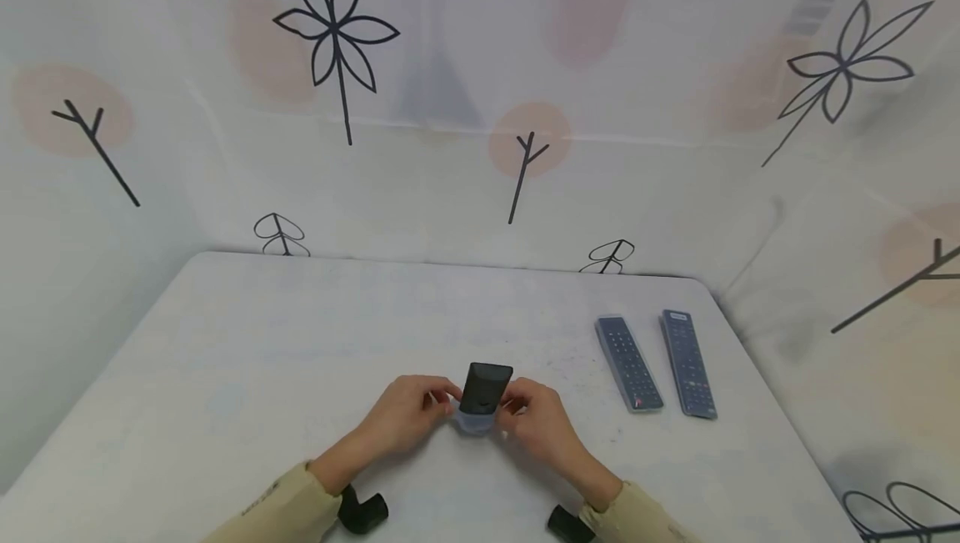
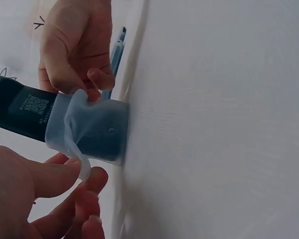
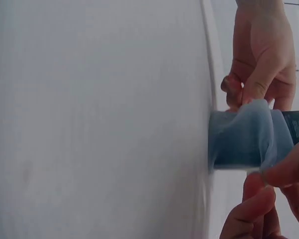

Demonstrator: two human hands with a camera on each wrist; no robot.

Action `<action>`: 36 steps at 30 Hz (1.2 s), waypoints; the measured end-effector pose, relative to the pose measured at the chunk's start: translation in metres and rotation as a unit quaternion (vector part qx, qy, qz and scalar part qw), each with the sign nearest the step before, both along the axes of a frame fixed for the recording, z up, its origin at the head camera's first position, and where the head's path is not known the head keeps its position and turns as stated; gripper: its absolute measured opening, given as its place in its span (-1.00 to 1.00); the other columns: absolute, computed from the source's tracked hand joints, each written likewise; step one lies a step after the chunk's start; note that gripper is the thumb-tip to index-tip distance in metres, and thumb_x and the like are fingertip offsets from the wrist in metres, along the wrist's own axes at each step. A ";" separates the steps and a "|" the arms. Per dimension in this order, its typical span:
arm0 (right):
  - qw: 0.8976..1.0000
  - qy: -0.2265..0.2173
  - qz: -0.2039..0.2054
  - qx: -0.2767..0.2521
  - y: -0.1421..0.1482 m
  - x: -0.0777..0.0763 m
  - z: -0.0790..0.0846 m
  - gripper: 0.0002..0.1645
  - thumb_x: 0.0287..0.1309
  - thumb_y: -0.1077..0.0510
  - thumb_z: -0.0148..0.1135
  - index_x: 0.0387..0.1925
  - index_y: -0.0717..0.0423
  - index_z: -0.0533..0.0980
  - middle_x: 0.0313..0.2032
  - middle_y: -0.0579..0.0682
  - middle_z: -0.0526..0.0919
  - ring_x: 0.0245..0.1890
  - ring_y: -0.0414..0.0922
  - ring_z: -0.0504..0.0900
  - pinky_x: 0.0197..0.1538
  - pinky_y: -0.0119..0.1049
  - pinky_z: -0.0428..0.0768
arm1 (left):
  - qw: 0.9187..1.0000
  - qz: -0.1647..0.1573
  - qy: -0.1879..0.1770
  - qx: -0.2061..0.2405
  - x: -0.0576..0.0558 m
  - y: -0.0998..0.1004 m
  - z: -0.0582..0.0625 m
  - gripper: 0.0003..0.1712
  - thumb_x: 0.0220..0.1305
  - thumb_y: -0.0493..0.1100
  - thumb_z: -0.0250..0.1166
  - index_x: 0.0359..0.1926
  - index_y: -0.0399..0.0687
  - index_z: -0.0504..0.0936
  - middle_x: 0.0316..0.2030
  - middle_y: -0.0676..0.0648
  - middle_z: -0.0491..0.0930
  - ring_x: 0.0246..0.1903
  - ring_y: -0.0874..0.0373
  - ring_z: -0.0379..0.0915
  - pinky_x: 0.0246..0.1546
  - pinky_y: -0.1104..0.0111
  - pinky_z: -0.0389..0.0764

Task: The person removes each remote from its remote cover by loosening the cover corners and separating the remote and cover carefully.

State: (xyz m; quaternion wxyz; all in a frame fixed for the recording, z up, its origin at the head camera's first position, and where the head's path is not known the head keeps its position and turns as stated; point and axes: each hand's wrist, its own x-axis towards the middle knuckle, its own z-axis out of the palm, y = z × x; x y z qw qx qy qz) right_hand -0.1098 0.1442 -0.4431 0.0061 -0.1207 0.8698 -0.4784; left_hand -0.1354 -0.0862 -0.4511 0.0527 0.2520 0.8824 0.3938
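Observation:
A black remote control (image 1: 486, 389) stands upright on the table, tilted, with its lower end inside a translucent silicone cover (image 1: 474, 421). The cover's upper rim is folded and bunched, as both wrist views show. On one side my left hand (image 1: 411, 411) pinches the rim between thumb and fingers; a loose lip of the cover (image 2: 100, 130) shows at that thumb. From the opposite side my right hand (image 1: 542, 426) pinches the rim too. Printed text and a square code are visible on the remote's bare part (image 2: 25, 107).
Two dark remotes lie to the right on the white table (image 1: 315, 334): one in a clear cover (image 1: 630, 364), another (image 1: 688, 364) beside it. Black wrist-worn devices (image 1: 363, 513) are near both sleeves. A patterned cloth (image 1: 450, 193) hangs behind the table and along its sides.

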 end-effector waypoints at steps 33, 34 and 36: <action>1.000 0.008 -0.002 0.009 0.004 0.000 0.007 -0.72 0.01 0.47 0.34 -0.26 0.11 0.69 -0.30 -0.12 0.62 -0.31 -0.14 0.63 -0.28 -0.37 0.63 | 0.999 0.020 0.030 0.009 0.006 0.008 0.008 -0.77 -0.03 -0.06 0.61 -0.33 0.01 0.79 -0.44 0.14 0.66 -0.50 0.37 0.46 -0.50 0.42 0.44; 1.000 0.010 0.001 0.008 0.005 0.000 0.008 -0.71 0.01 0.46 0.35 -0.26 0.09 0.69 -0.30 -0.12 0.63 -0.31 -0.15 0.63 -0.28 -0.36 0.63 | 0.999 0.019 0.032 0.010 0.006 0.008 0.008 -0.77 -0.04 -0.07 0.61 -0.34 0.01 0.79 -0.45 0.14 0.66 -0.51 0.37 0.45 -0.51 0.43 0.44; 1.000 0.014 0.005 0.006 0.006 0.000 0.011 -0.70 0.02 0.45 0.36 -0.25 0.05 0.68 -0.28 -0.13 0.63 -0.30 -0.16 0.63 -0.27 -0.35 0.62 | 0.999 0.019 0.035 0.012 0.007 0.009 0.008 -0.78 -0.05 -0.09 0.62 -0.35 0.01 0.79 -0.46 0.15 0.65 -0.51 0.38 0.44 -0.51 0.43 0.44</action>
